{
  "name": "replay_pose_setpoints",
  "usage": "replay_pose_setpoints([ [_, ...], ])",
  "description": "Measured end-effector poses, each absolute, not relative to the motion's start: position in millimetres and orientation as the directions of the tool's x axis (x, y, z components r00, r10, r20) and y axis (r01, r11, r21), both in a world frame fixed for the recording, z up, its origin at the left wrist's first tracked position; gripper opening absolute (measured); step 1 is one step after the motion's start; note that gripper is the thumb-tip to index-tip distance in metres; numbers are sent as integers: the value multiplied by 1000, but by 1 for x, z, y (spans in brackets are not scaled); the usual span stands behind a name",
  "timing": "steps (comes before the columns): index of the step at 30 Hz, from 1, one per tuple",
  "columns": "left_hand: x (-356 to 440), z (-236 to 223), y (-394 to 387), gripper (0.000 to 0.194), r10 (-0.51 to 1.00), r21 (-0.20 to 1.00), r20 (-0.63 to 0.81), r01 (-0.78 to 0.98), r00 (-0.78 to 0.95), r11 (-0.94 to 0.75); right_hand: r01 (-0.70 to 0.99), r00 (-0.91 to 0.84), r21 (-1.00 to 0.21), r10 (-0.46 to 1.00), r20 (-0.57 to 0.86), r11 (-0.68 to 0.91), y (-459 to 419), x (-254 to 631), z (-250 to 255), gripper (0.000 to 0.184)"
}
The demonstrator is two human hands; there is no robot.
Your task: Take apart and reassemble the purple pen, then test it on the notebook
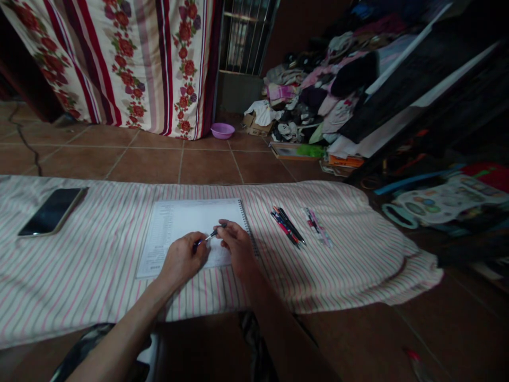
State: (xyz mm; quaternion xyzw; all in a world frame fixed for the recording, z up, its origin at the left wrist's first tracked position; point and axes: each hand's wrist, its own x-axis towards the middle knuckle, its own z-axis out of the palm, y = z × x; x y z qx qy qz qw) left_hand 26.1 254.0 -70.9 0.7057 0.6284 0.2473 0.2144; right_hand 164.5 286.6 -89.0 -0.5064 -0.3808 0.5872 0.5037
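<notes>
A slim dark pen [211, 235] with a pale, shiny middle stretch is held between both hands above a spiral notebook [199, 213]. My left hand [183, 258] is closed round its lower left end, thumb and fingers pinching it. At the upper right end, the fingertips of my right hand [237, 244] pinch the dark part. Whether the pen is in one piece or partly pulled apart, I cannot tell. The notebook lies open under the hands, with print along its left side and the coil on the right.
Right of the notebook lie several dark and red pens [287, 227], then several pale, patterned pens [318, 227]. A phone [53, 212] rests at the left on the striped cloth [107, 233]. Beyond are a purple basin [222, 130], a floral curtain [151, 63] and heaped clothes [318, 95].
</notes>
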Motion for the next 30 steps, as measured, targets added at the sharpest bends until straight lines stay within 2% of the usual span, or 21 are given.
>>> replay_pose_setpoints([
  [21,24,-69,254,24,994,597,51,795,95,-106,-209,40,-962,981,-189,-177,288,170,-90,31],
  [30,24,-64,252,25,995,600,35,794,98,-100,-228,106,-957,973,-205,-177,293,175,-89,32],
])
